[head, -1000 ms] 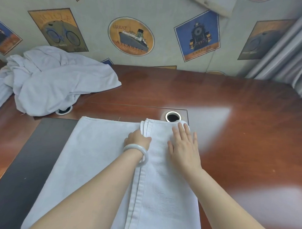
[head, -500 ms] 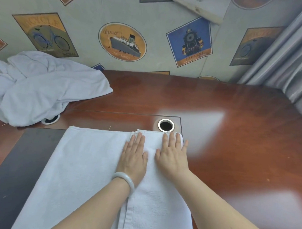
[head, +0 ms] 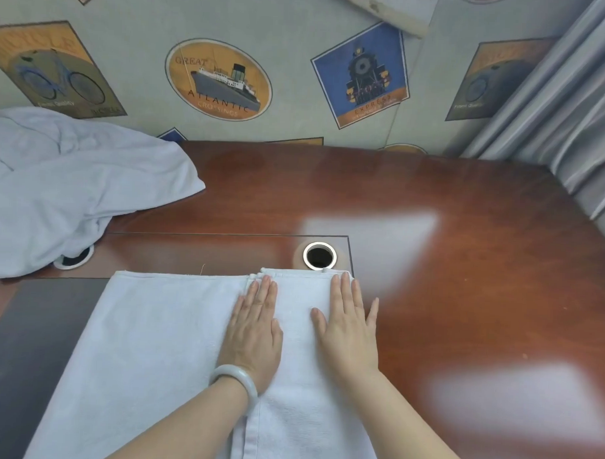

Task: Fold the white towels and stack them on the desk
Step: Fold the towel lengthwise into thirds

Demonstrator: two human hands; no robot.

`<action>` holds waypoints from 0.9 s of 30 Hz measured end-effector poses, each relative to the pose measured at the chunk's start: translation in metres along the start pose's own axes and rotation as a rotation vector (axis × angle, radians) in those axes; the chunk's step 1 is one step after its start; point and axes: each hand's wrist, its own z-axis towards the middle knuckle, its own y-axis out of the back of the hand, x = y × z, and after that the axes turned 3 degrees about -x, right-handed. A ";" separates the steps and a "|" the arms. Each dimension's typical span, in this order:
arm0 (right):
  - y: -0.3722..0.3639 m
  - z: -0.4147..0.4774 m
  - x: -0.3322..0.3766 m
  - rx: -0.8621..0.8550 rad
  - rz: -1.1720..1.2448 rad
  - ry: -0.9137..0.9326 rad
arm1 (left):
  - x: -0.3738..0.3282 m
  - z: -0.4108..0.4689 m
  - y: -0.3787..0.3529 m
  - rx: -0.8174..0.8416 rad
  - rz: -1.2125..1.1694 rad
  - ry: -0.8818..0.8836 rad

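Hotel-like room, wooden desk [head: 430, 268], poster-print wallpaper [head: 301, 30], grey curtain [head: 573, 101]

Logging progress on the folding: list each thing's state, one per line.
Towel: spread on desk, right side folded over.
Pile: crumpled, unfolded.
Left hand: flat, pressing the folded part.
Right hand: flat, pressing the folded part.
Right hole: uncovered.
Left hole: partly under pile.

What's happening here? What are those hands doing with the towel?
A person is folding a white towel on the wooden desk. One side is folded over, and the left hand and right hand press flat on that doubled part, side by side. A heap of unfolded white towels lies at the desk's back left. No folded stack shows yet.
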 end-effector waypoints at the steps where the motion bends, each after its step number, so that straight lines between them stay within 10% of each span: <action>1: -0.005 -0.002 -0.002 -0.055 -0.001 0.008 | 0.000 0.000 0.000 0.005 0.003 -0.003; 27: -0.006 -0.111 0.015 -0.106 -0.207 0.084 | -0.016 -0.037 0.076 0.261 -0.235 0.280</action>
